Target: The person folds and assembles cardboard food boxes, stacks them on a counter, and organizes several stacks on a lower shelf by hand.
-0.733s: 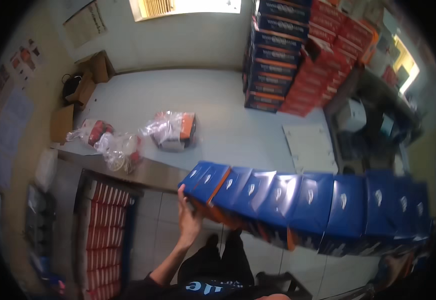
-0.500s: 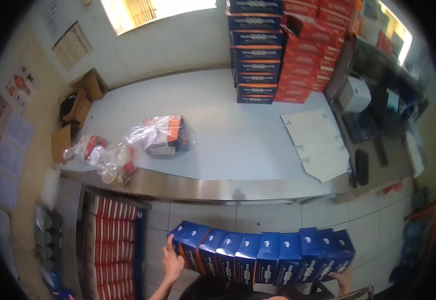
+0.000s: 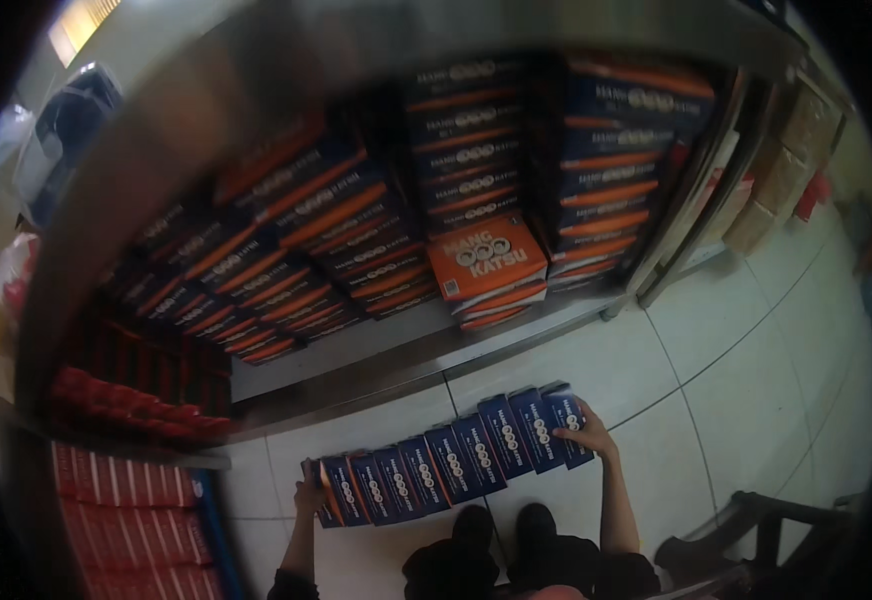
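A row of blue boxes point(image 3: 451, 460) stands low over the tiled floor point(image 3: 756, 400), pressed between both hands. The left hand point(image 3: 308, 497) is flat against the row's left end, and the right hand point(image 3: 588, 437) clasps the right end, fingers spread on the last box. Beyond the hands, under the steel worktop point(image 3: 256, 130), a shelf point(image 3: 426, 350) carries stacked blue and orange boxes point(image 3: 476, 190). Left of the left hand lie red packs point(image 3: 126, 500).
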Motion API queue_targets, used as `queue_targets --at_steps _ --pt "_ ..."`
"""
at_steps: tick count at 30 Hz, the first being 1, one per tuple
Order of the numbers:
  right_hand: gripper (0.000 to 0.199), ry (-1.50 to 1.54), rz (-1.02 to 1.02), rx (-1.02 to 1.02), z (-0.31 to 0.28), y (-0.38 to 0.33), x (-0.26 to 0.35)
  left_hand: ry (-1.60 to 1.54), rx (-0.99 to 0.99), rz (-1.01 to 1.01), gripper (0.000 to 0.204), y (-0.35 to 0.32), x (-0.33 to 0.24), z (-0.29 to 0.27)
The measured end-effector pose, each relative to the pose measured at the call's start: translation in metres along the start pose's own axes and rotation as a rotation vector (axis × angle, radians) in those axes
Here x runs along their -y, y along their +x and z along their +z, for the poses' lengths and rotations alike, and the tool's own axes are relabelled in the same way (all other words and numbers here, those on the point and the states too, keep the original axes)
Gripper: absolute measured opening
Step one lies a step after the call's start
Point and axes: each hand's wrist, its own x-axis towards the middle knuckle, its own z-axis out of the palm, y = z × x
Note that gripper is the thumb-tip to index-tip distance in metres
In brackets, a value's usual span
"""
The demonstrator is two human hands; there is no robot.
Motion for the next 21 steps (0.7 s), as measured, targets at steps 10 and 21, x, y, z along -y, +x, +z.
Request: queue_targets --at_steps 10,21 --pt "0.075 -0.536 0.154 -0.302 -0.040 0.008 -0.057 -0.056 0.128 0.496 0.044 -0.120 -0.245 -0.046" --pt "0.073 -0.119 0.145 -0.212 -0.009 0.014 -0.088 -0.280 0.161 0.599 0.102 -0.122 -0.310 0.045"
